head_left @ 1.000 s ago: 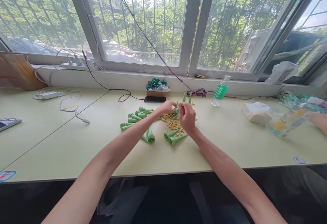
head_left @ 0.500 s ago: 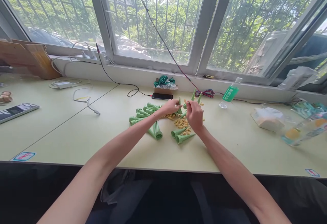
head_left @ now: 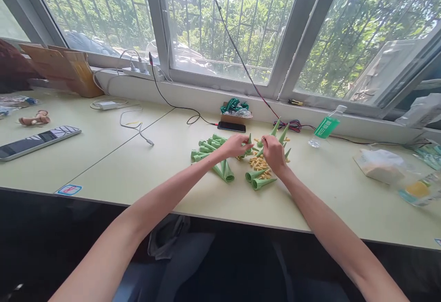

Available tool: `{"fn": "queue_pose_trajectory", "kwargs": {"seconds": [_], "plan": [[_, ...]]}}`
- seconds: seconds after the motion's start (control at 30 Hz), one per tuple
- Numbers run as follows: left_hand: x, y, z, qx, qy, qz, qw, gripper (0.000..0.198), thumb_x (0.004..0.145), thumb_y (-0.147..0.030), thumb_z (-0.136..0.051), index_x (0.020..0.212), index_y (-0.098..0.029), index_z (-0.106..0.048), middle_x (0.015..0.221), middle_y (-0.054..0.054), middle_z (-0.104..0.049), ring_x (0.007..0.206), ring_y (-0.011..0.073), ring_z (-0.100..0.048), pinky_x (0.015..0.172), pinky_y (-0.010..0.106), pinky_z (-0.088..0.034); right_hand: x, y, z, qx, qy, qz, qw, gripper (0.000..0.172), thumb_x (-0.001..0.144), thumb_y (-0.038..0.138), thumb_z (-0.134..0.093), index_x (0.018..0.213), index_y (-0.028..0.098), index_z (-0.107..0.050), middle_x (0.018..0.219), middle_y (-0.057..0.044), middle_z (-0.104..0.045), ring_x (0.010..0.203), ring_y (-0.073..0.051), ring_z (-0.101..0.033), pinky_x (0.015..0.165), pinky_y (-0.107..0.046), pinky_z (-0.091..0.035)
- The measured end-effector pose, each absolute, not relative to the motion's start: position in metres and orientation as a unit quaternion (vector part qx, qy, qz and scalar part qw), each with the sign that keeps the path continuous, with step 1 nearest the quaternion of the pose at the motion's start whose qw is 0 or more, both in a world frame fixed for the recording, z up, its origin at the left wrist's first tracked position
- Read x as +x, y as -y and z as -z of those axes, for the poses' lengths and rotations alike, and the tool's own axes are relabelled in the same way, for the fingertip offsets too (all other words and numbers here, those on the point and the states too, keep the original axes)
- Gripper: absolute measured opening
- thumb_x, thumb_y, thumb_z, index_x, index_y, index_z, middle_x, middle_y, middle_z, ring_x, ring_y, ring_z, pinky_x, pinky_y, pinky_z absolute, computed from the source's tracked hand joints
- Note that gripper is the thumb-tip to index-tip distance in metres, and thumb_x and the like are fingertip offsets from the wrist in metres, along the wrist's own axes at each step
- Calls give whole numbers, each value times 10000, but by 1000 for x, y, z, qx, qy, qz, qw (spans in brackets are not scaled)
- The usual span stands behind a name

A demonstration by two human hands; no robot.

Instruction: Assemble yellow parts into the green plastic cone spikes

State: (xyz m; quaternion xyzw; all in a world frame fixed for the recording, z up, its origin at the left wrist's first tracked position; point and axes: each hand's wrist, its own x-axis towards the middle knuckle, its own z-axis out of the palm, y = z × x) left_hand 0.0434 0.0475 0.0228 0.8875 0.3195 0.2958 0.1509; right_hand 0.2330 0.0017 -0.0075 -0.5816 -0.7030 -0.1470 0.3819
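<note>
Over the middle of the table, my left hand point(head_left: 237, 145) is closed around a slim green cone point(head_left: 250, 140), whose pointed tip sticks up past the fingers. My right hand point(head_left: 274, 151) is just to its right, thumb and fingers pinched together; whatever they hold is too small to make out. Below and between the hands lies a loose pile of small yellow stick-like pieces point(head_left: 259, 164). Several green cones point(head_left: 206, 146) are heaped left of my left hand. Two more cones point(head_left: 262, 183) lie in front of the pile, and others point(head_left: 283, 134) point upward behind my right hand.
A black phone point(head_left: 232, 127) lies behind the cones, before a small box point(head_left: 237, 117) with green wrapping. At right are a green-labelled bottle point(head_left: 326, 127) and a tissue pack point(head_left: 379, 166). Cables point(head_left: 138, 127), a large phone-like device point(head_left: 39, 142) and cardboard point(head_left: 81, 75) are on the left.
The head view has turned left, so the table's things appear further right. The gap between my hands has widened slightly; my left hand still holds the cone and my right fingers remain pinched.
</note>
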Motion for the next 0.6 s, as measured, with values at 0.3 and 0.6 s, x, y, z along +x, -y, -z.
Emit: {"fn": "queue_pose_trajectory", "kwargs": {"seconds": [0.3, 0.6], "plan": [[31, -32, -16, 857, -264, -366, 248, 302, 886, -412, -542, 913, -157, -701, 947, 77, -738, 923, 212, -679, 831, 286, -506, 234, -5, 3, -601, 687, 128, 389, 314, 986, 260, -330, 931, 136, -613, 839, -113, -639, 739, -215, -565, 696, -303, -406], [29, -28, -16, 853, -258, -408, 198, 340, 937, -451, -467, 835, -156, -603, 761, 41, -660, 731, 154, -615, 660, 250, -467, 229, -2, 0, -604, 669, 71, 427, 334, 966, 255, -367, 1169, 109, -588, 811, -117, -670, 681, -228, -620, 677, -338, -472]]}}
